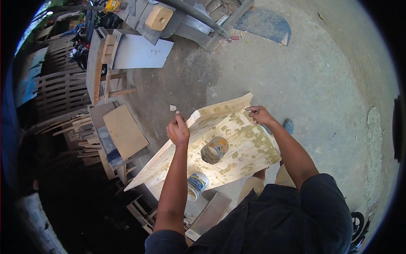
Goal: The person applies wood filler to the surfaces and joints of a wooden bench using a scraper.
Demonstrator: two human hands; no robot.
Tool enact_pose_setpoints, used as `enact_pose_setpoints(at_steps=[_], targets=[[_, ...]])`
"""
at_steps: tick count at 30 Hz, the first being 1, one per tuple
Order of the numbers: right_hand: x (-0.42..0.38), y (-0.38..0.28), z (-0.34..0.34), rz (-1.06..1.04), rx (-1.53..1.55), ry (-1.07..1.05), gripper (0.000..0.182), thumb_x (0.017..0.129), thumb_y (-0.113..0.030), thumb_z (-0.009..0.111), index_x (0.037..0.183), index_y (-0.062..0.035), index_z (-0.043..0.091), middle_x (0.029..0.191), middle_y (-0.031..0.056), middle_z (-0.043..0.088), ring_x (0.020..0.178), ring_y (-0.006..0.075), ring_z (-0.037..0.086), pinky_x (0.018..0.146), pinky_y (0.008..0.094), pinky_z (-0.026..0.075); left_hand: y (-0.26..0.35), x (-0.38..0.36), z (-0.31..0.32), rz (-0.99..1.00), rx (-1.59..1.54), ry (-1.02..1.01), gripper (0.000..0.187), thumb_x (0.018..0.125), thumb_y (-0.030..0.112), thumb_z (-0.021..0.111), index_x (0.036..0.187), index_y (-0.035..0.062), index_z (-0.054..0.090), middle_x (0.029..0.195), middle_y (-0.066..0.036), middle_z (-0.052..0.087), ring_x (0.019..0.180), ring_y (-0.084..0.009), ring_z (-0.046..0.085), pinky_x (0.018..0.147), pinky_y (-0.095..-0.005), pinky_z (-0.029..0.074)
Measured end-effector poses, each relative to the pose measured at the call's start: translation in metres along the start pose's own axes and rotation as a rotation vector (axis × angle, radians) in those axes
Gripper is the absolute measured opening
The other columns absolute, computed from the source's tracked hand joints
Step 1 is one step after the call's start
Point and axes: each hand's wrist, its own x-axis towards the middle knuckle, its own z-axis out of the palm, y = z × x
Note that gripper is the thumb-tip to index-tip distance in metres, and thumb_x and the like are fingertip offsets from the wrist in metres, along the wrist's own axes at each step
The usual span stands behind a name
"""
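Probably stiff and weighty, the board [243,146] was best gripped by its edges, beside the curled left fingers [172,128] and bunched right fingers [253,111]; anything pinched was indiscernible.

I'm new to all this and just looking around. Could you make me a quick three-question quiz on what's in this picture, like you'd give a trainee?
1. True or false: the board is one even colour all over.
2. Pick one. Where does the can rest? A: on the floor. B: on the board. C: in a hand.
3. Short answer: in the picture, which of the person's hands is nearer the blue-labelled bucket?

Key:
1. False; it is patchy, pale and greenish.
2. B.
3. The left hand.
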Motion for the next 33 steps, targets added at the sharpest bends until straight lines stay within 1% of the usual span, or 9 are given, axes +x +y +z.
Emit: enact_pose_setpoints(at_steps=[7,10,15,18,21,23,28,31,33], targets=[[-0.027,0.017,0.021,0.021,0.067,0.037,0.041,0.084,-0.017,0.063,0.125,-0.0097,0.065,0.077,0.0027,0.059,0.063,0.0102,0.054,0.055,0.0282,0.053,-0.004,0.002,0.001,0.011,0.003,-0.006,0.057,0.095,0.046,0.041,0.081,-0.0007,0.071,0.078,-0.020,0.068,0.081,-0.0389,0.065,0.080,-0.0444,0.047],[-0.034,0.027,0.026,0.041,0.061,0.038,0.039,0.085,-0.016,0.063,0.124,-0.0082,0.065,0.077,0.0026,0.058,0.063,0.0102,0.054,0.053,0.0284,0.052,-0.008,0.004,0.004,0.022,-0.014,0.012,0.054,0.094,0.046,0.043,0.076,0.0005,0.067,0.076,-0.022,0.066,0.081,-0.0431,0.063,0.079,-0.0483,0.046],[-0.044,0.061,0.017,0.084,0.112,0.059,0.038,0.086,-0.014,0.063,0.123,-0.0064,0.064,0.079,0.0031,0.060,0.063,0.0118,0.056,0.052,0.0291,0.051,-0.005,0.003,0.000,-0.024,0.008,-0.016,0.054,0.094,0.047,0.043,0.084,0.0012,0.071,0.084,-0.025,0.067,0.086,-0.0445,0.063,0.082,-0.0504,0.045],[-0.055,0.096,-0.004,0.196,0.209,0.173,0.040,0.085,-0.015,0.063,0.124,-0.0065,0.062,0.082,0.0037,0.061,0.064,0.0133,0.057,0.053,0.0305,0.052,-0.014,0.005,0.007,-0.024,0.000,0.020,0.056,0.093,0.050,0.043,0.082,0.0025,0.072,0.082,-0.022,0.068,0.086,-0.0423,0.065,0.082,-0.0470,0.047],[-0.066,0.160,-0.041,0.270,0.193,0.290,0.041,0.082,-0.017,0.065,0.121,-0.0064,0.064,0.082,0.0065,0.064,0.060,0.0149,0.059,0.050,0.0324,0.052,-0.008,0.003,-0.003,-0.010,0.012,-0.009,0.057,0.093,0.051,0.043,0.084,0.0030,0.072,0.087,-0.024,0.068,0.089,-0.0440,0.063,0.084,-0.0490,0.047],[-0.086,0.193,-0.071,0.267,-0.117,0.357,0.034,0.083,-0.013,0.061,0.115,-0.0053,0.065,0.076,0.0070,0.062,0.056,0.0169,0.059,0.047,0.0355,0.053,-0.007,0.003,-0.006,-0.028,0.010,0.002,0.055,0.093,0.050,0.043,0.087,0.0036,0.073,0.089,-0.025,0.067,0.091,-0.0447,0.063,0.085,-0.0502,0.047],[-0.158,0.210,-0.131,0.405,-0.228,0.436,0.033,0.079,-0.012,0.063,0.110,-0.0041,0.069,0.076,0.0131,0.065,0.055,0.0229,0.062,0.047,0.0404,0.057,-0.006,0.001,-0.017,-0.062,-0.049,-0.051,0.051,0.092,0.047,0.045,0.086,0.0045,0.073,0.094,-0.021,0.069,0.097,-0.0393,0.063,0.089,-0.0472,0.046],[-0.187,0.206,-0.153,0.450,-0.242,0.467,0.029,0.081,-0.012,0.061,0.108,-0.0059,0.068,0.072,0.0089,0.060,0.053,0.0219,0.060,0.045,0.0387,0.055,-0.012,-0.001,-0.021,-0.004,-0.113,-0.052,0.051,0.091,0.048,0.047,0.087,0.0043,0.072,0.093,-0.023,0.068,0.098,-0.0407,0.062,0.090,-0.0485,0.046],[-0.201,0.195,-0.158,0.413,-0.245,0.454,0.031,0.081,-0.009,0.058,0.111,-0.0047,0.065,0.078,0.0095,0.061,0.055,0.0218,0.061,0.046,0.0390,0.056,-0.017,-0.002,-0.020,-0.006,-0.149,-0.053,0.049,0.092,0.048,0.047,0.087,0.0050,0.072,0.095,-0.020,0.068,0.101,-0.0366,0.061,0.092,-0.0468,0.045]])
